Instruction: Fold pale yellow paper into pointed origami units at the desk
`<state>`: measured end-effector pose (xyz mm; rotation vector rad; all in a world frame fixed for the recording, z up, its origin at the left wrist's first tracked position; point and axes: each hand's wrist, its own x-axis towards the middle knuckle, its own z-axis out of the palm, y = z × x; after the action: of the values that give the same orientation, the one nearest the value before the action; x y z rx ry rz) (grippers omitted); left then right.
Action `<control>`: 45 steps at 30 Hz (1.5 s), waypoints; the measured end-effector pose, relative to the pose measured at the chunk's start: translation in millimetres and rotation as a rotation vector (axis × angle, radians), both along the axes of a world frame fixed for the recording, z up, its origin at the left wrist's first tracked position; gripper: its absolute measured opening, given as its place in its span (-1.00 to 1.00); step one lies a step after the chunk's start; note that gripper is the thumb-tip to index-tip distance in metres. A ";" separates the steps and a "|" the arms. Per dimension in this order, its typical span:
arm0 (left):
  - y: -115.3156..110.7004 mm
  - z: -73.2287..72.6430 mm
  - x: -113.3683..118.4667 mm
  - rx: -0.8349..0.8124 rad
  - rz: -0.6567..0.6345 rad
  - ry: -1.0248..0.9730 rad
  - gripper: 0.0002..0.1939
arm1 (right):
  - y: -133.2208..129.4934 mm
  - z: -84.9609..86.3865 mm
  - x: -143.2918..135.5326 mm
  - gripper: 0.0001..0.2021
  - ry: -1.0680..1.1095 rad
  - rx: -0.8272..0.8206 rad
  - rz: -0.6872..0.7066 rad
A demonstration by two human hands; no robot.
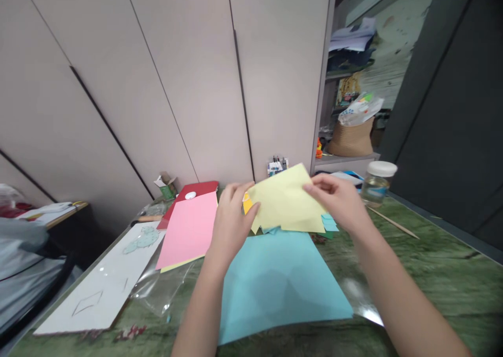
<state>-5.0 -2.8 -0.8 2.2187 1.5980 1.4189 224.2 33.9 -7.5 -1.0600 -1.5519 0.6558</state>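
One pale-yellow rectangular paper sheet (pixel 288 202), raised toward the far edge of the green marbled tabletop (pixel 440 273); left hand (pixel 232 218) and right hand (pixel 341 196) pinching its sides; not yet laid down. One large light-blue paper sheet (pixel 283 286), near edge, bare.

In the centre, the pale yellow rectangular paper sheet (pixel 288 200) partly hides small light-blue paper scraps (pixel 329 223) behind it. The person's bare left forearm (pixel 204 304) and bare right forearm (pixel 408 294) run off the bottom edge. At far left, wrinkled grey cloth (pixel 19 268) is cut off. Right of centre, the blue label (pixel 378 192) on the clear white-lidded jar (pixel 379 183) is too blurred to read.
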 end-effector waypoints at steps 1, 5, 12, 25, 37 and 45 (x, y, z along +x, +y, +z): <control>-4.8 1.9 1.6 -0.038 -0.014 -0.022 -0.70 | 1.9 -1.9 0.4 -0.76 0.105 0.017 -0.046; -16.8 5.1 9.8 -0.299 -0.212 -0.152 -0.75 | 3.0 -4.2 -5.4 -0.73 0.392 0.031 0.016; -0.2 -5.5 21.9 -0.280 -0.494 -0.562 -0.56 | -8.1 -7.7 -31.8 -0.60 0.452 -0.088 0.289; -6.1 0.6 3.6 -0.244 -0.362 -0.595 -0.39 | -15.0 11.4 23.3 -0.70 -0.063 0.092 0.357; -3.0 -6.1 10.6 -0.380 -0.584 -0.325 -0.34 | -3.5 13.6 48.4 -0.89 -0.364 0.250 0.414; -3.5 -8.4 18.9 -0.324 -0.565 -0.135 -0.35 | -9.7 12.1 31.7 -0.89 -0.318 0.237 0.307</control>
<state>13.8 -6.3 -9.2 2.0884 0.9571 1.0373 256.0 24.2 4.6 -0.7798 -2.0404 0.5059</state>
